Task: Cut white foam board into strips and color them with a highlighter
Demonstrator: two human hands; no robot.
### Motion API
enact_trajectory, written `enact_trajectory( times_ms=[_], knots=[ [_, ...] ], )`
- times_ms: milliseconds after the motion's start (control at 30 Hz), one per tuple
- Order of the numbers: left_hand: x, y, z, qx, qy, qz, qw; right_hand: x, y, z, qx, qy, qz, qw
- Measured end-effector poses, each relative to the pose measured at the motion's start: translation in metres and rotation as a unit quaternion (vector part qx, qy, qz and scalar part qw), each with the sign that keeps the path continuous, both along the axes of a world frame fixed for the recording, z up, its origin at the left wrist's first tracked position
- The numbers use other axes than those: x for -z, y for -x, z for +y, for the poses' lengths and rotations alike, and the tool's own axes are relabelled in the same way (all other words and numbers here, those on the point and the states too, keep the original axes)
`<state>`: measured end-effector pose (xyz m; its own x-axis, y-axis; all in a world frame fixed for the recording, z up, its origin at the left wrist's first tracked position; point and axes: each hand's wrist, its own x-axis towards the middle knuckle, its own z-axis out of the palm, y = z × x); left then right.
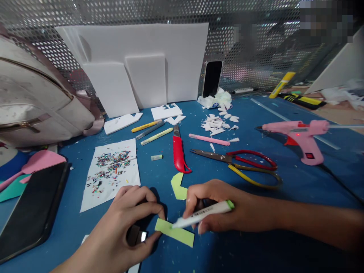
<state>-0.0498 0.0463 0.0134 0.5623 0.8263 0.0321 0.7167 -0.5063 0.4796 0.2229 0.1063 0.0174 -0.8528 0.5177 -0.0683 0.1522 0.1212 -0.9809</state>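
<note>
My right hand [218, 206] is closed round a white marker with a green end [203, 214], its tip resting on a light green paper strip [178, 233] lying on the blue table. My left hand [129, 223] has its fingers curled, the thumb and forefinger pinching the strip's left end, with a small dark shiny object [136, 236] under the palm. A second green paper piece [178, 185] lies just beyond the strip.
Red utility knife [179, 153], red-and-yellow scissors [244, 165], pink glue gun [301, 136], pink pen [209, 139] and yellow pens [150, 131] lie further back. White sheet with glitter [109, 170] at left, black tablet [31, 208], bag [36, 98], white foam boards [142, 64], phone [212, 79].
</note>
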Motion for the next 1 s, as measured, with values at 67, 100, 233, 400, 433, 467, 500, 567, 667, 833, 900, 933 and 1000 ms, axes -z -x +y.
enact_trajectory(
  times_ms=[67,100,233,400,433,467,500,567,667,833,900,933,1000],
  knots=[
    [0.0002,-0.0003,-0.0007,-0.001,-0.005,-0.004,1.0,-0.0009,-0.0001,-0.0003,-0.007,-0.013,-0.01,1.0],
    [0.0001,-0.0003,-0.0009,0.001,-0.005,-0.005,1.0,-0.0012,-0.0002,-0.0004,-0.019,-0.005,-0.012,1.0],
    [-0.0001,0.0008,-0.0008,0.008,-0.006,-0.003,1.0,-0.0019,-0.0008,-0.001,-0.009,-0.016,-0.009,1.0],
    [0.0011,0.0003,0.0013,0.004,0.0,-0.007,1.0,-0.0026,-0.0007,-0.0014,-0.023,-0.02,-0.013,0.999],
    [0.0014,0.0002,0.0015,0.005,0.003,-0.007,1.0,-0.0027,-0.0006,-0.0014,-0.017,-0.025,-0.013,0.999],
    [0.0017,0.0001,0.0016,0.005,0.004,-0.008,1.0,-0.0028,-0.0005,-0.0015,-0.007,-0.035,-0.012,0.999],
    [0.002,0.0001,0.0016,0.006,0.005,-0.009,1.0,-0.0029,-0.0004,-0.0014,-0.002,-0.046,-0.012,0.999],
    [0.0022,0.0004,0.0013,0.004,0.004,-0.01,1.0,-0.003,-0.0002,-0.0014,-0.017,-0.042,-0.018,0.999],
    [0.0018,0.001,0.0003,0.002,0.005,-0.007,1.0,-0.003,-0.0002,-0.0011,-0.022,-0.037,-0.018,0.999],
    [-0.0002,0.0008,-0.0015,0.003,0.003,-0.008,1.0,-0.0021,-0.0014,-0.0007,-0.032,-0.038,-0.014,0.999],
    [-0.0007,0.0004,-0.0018,-0.002,-0.001,-0.011,1.0,-0.0022,-0.0014,-0.0006,-0.028,-0.041,-0.015,0.999],
    [-0.0007,0.0001,-0.0018,-0.003,0.0,-0.01,1.0,-0.0023,-0.0012,-0.0006,-0.019,-0.048,-0.015,0.999],
    [-0.0008,-0.0006,-0.0017,-0.004,0.0,-0.01,1.0,-0.0027,-0.0007,-0.0005,-0.015,-0.048,-0.014,0.999]
  ],
)
